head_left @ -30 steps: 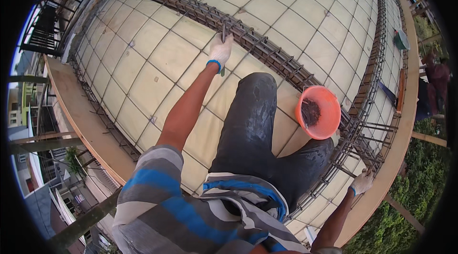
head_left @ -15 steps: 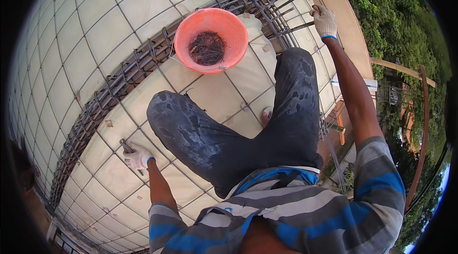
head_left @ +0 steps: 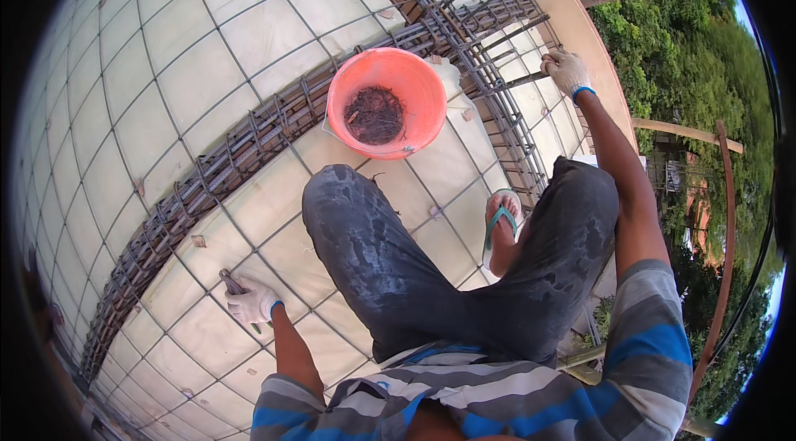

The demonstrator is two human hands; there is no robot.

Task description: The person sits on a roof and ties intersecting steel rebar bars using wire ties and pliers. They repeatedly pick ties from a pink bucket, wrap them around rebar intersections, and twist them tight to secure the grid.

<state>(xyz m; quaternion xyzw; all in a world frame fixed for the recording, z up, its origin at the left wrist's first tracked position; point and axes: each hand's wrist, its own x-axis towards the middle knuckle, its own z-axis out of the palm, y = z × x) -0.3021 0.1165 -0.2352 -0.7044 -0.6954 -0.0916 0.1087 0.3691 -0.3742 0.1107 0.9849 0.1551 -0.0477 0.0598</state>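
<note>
My left hand [head_left: 251, 304], in a white knit glove with a blue cuff, is closed round a pair of pincers [head_left: 231, 281]. The dark metal head points away from me, low over the rebar grid at the left. Far to the right, my gloved right hand [head_left: 569, 74] is closed at the end of a steel bar [head_left: 524, 80] that sticks out of a rebar cage. Its fingertips are partly hidden. Ahead of my knees stands an orange-red bucket [head_left: 427, 122] with a wire handle, holding a heap of dark wire scraps [head_left: 374, 115].
A long bundled rebar beam [head_left: 224, 161] curves across the pale sheeting and meets another rebar cage [head_left: 504, 109] at the right. Beyond the board edge [head_left: 601, 51] are trees and wooden poles [head_left: 723, 217]. My foot in a green-strapped flip-flop [head_left: 502, 225] rests beside the cage.
The view has shifted, with the bucket now lower and farther right. My right knee has moved outward and down, bringing my foot into fuller sight. Both hands keep their holds.
</note>
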